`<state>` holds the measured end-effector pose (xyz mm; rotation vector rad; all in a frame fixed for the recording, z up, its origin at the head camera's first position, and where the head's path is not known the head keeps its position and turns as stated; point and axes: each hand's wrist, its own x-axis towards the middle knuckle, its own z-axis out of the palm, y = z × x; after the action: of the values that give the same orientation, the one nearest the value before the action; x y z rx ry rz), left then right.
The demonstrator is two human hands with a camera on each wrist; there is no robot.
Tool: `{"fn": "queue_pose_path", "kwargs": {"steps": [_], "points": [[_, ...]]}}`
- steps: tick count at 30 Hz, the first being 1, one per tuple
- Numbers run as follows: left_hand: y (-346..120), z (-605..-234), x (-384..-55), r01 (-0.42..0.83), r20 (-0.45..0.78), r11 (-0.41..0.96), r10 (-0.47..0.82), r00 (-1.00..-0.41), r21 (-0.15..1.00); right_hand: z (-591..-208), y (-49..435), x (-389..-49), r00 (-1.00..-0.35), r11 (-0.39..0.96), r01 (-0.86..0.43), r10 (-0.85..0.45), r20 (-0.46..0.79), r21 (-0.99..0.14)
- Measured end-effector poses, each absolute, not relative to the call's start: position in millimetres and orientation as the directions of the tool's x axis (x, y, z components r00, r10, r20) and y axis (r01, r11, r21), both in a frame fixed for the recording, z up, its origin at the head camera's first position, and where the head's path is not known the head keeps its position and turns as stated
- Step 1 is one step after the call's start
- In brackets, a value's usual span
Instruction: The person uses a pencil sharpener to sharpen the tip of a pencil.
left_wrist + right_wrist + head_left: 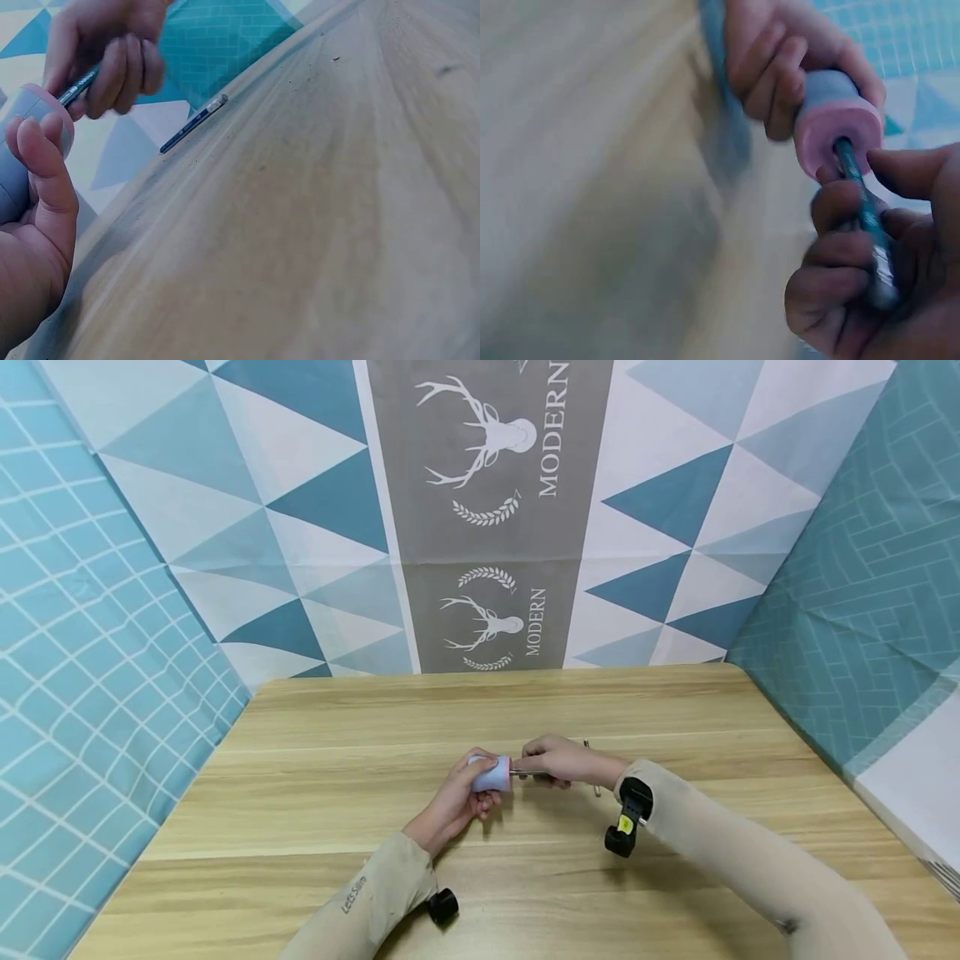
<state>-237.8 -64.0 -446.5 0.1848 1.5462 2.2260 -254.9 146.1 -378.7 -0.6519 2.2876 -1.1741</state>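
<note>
Reaching in beige sleeves (pixel 750 843) across a wooden table (pixel 540 893); clasping a lilac, pink-ended cylinder (pixel 489 776) on its side above the wood in the left hand (pixel 453 799), with grip curled round it; holding a slim dark stick (pixel 866 214) in the right hand (pixel 562 760), with grip closed about it, and inserting it in the pink end; showing near that hand a second stick (pixel 193 124) on the table; ending with a deer-printed backdrop (pixel 495 543).

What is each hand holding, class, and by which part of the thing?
The left hand grips the pink-ended cylinder round its side; the right hand holds the slim pen-like stick by the length outside the cylinder.
</note>
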Motion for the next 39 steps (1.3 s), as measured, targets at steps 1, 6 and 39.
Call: {"fn": "queue_pose_path", "kwargs": {"steps": [1, 6, 39], "points": [[-64, -446, -238, -0.264, -0.127, -0.295, 0.413, -0.902, 0.918, -376, 148, -253, -0.772, 0.546, -0.321, -0.624, -0.120, -0.774], [-64, -447, -240, -0.268, -0.122, -0.316, 0.416, -0.901, 0.910, -375, 154, -247, -0.589, 0.532, -0.805, -0.766, 0.257, -0.261], [-62, -447, -240, -0.294, -0.160, -0.293, 0.407, -0.900, 0.910, -385, 140, -262, -0.662, 0.361, 0.407, -0.517, -0.543, -0.839]]}}
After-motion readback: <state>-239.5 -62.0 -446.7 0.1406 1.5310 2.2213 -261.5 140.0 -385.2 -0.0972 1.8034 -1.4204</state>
